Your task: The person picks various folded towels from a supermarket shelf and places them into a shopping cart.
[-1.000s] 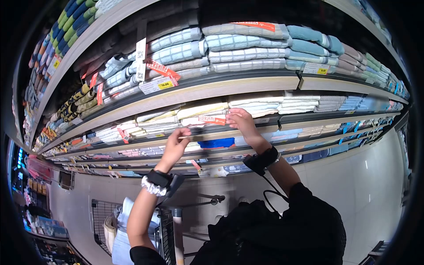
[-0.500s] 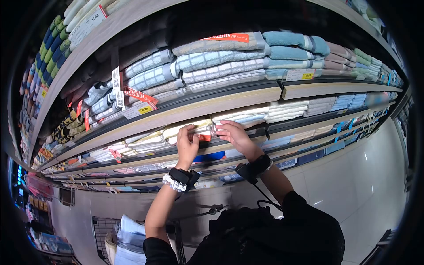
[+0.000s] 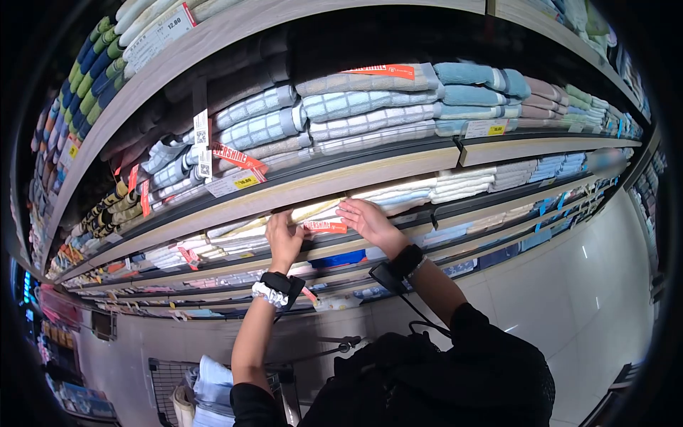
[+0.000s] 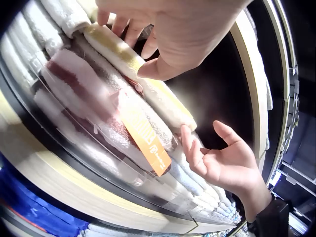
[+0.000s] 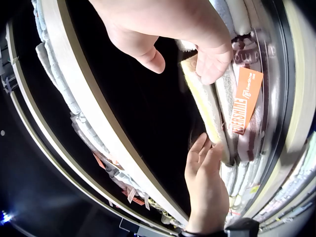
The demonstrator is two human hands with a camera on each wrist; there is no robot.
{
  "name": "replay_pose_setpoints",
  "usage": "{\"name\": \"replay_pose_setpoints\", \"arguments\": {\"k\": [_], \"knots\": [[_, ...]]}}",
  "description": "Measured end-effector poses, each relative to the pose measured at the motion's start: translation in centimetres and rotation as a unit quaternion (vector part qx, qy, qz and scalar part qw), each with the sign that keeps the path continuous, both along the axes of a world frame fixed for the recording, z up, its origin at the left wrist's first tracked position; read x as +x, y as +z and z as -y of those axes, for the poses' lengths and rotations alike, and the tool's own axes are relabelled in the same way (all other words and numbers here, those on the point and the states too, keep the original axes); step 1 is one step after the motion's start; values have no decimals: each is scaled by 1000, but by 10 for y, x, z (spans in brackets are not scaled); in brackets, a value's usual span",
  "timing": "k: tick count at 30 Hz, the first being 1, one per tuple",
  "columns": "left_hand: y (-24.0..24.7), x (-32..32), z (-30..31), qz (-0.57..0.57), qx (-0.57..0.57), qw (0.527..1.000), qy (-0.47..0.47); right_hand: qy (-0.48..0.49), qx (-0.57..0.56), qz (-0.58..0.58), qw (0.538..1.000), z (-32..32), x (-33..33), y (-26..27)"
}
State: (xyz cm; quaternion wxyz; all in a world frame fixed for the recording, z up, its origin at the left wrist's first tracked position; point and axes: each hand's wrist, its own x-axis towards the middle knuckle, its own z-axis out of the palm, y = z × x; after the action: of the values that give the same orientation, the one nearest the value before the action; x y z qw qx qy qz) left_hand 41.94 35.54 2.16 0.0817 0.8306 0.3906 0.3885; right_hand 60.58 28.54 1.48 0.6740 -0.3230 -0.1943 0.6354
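A folded white towel with a yellow stripe (image 4: 160, 94) tops a small stack on the shelf just below the checked towels. My left hand (image 3: 283, 240) lies over its left end, thumb and fingertips against the cloth. From the other side, my right hand (image 3: 371, 225) touches the right end with extended fingertips, its thumb (image 5: 157, 61) held away from the cloth. Beneath that towel are white towels with dark reddish bands (image 4: 74, 74). An orange-red Evershine tag (image 5: 247, 98) hangs over their front, between my hands.
Checked blue and grey towels (image 3: 370, 107) fill the shelf above, behind a wooden shelf edge (image 3: 356, 174). A clear plastic lip (image 4: 98, 143) runs along the front of the stack. Below lies a blue folded item (image 3: 338, 260). A cart (image 3: 167, 381) with folded cloths stands at the lower left.
My right hand has let go of the orange-red tag and moved to the towel's right end. My left hand has come in from in front of the shelf onto the yellow-striped towel.
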Motion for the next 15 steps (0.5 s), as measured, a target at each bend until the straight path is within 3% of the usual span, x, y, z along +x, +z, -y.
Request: {"name": "replay_pose_setpoints", "arguments": {"k": [2, 6, 8, 10, 12, 15], "knots": [[-8, -5, -5, -16, 13, 1000, 3, 25, -12, -64, 998, -5, -6, 3], [-10, -7, -13, -48, 3, 999, -2, 35, -18, -42, 998, -18, -13, 5], [-10, -8, -9, -28, 17, 999, -17, 7, 4, 121, 993, -29, -21, -1], [-7, -8, -8, -18, 4, 999, -33, -48, -68, 194, 977, -49, -30, -4], [3, -7, -7, -25, -35, 999, -28, -98, -96, 142, 980, -68, -33, -3], [3, -6, -11, -12, 3, 999, -33, -84, -112, 113, 984, -76, -33, 0]]}}
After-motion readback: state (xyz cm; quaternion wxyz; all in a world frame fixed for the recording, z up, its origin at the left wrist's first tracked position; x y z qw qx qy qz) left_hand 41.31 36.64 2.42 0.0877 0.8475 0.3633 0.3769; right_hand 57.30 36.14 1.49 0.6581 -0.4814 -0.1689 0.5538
